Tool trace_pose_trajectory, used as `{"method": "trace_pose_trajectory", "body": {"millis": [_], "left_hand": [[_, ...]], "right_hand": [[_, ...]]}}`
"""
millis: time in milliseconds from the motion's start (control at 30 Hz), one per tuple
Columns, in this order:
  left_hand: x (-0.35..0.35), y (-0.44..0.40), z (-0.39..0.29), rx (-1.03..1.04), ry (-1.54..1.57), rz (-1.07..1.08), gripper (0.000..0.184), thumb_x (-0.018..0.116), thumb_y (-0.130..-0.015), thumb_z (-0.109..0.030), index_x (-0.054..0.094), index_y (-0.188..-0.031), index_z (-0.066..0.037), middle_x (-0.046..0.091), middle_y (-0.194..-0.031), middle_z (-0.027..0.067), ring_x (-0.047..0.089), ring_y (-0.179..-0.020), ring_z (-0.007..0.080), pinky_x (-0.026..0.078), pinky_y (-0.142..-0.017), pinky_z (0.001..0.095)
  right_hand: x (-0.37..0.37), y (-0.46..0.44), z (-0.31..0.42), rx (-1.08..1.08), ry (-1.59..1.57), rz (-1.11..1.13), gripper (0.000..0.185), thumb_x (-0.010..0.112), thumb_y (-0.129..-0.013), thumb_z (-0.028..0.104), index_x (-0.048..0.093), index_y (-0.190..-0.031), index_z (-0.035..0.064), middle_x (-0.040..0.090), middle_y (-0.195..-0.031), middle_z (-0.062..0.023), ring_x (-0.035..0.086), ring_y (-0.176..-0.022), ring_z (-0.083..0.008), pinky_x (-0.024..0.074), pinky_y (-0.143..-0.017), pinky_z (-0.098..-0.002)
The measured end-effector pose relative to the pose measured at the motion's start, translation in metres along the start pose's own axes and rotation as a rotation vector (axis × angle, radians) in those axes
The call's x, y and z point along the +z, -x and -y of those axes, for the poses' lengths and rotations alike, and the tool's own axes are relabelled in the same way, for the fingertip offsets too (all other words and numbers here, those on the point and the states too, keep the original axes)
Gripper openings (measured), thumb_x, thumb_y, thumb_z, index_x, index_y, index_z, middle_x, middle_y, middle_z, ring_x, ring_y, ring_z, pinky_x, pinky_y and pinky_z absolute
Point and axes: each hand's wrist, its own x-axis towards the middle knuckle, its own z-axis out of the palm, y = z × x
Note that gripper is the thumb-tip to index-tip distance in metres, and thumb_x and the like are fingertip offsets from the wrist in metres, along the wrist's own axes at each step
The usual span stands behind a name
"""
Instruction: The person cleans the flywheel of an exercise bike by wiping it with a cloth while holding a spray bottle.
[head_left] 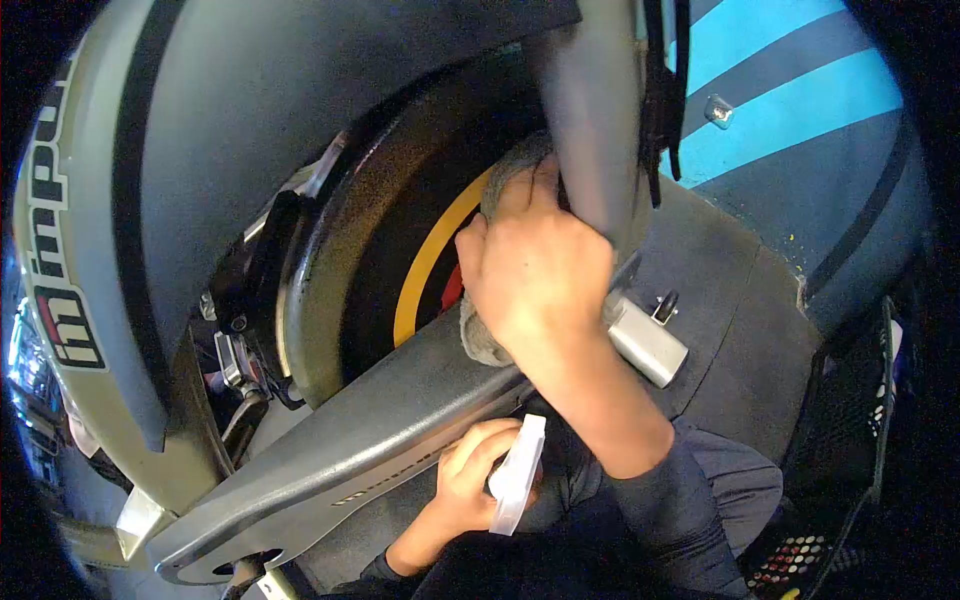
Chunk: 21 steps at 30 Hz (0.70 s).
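Note:
My right hand (540, 260) presses a grey cloth (487, 340) against the exercise bike, beside its flywheel (380, 270) and grey frame post (598, 120). The fingers are bent over the cloth, and their tips are partly hidden. Lower down, my left hand (475, 480) is wrapped around a spray bottle (518, 475) with a white head; its body is mostly hidden below. This hand is close to the bike's long dark chain guard (370, 425), which slants across the view beneath the cloth.
A curved grey bike cover (270, 120) fills the upper left. A silver foot end (648, 342) rests on the dark floor (740, 290) at right. Behind it stands a blue and grey striped wall (790, 110). A black mesh basket (835, 470) is at lower right.

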Motion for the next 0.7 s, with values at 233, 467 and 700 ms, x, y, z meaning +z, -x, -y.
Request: {"method": "trace_pose_trajectory", "body": {"millis": [233,467,700], "left_hand": [[-0.001,-0.001,-0.001,0.032,-0.027,-0.066,0.053,0.075,-0.059,-0.006,0.056,-0.108,0.001,0.062,-0.102,0.0177,0.065,-0.084,0.0296,0.053,-0.071,0.0348],[0.0,0.008,0.013,0.127,-0.055,-0.027,0.055,0.078,-0.059,-0.01,0.056,-0.108,0.001,0.062,-0.102,0.0177,0.065,-0.084,0.0301,0.053,-0.073,0.035],[-0.002,-0.003,-0.001,0.05,-0.011,-0.065,0.056,0.079,-0.058,-0.012,0.056,-0.108,0.001,0.062,-0.102,0.0178,0.065,-0.085,0.0302,0.053,-0.073,0.0351]], "right_hand": [[-0.024,0.002,0.003,0.045,-0.183,0.161,0.037,0.059,-0.077,0.026,0.06,-0.093,-0.0078,0.061,-0.096,-0.0246,0.065,-0.064,-0.0311,0.054,-0.056,-0.0386],[-0.038,0.038,0.037,-0.264,-0.144,0.12,0.043,0.061,-0.069,0.024,0.063,-0.095,-0.0105,0.057,-0.11,-0.0336,0.064,-0.062,-0.0244,0.0536,-0.054,-0.0324],[-0.017,0.019,0.014,-0.116,0.023,0.073,0.036,0.058,-0.074,0.025,0.064,-0.086,-0.0085,0.061,-0.101,-0.0326,0.066,-0.06,-0.028,0.0537,-0.052,-0.0354]]}}
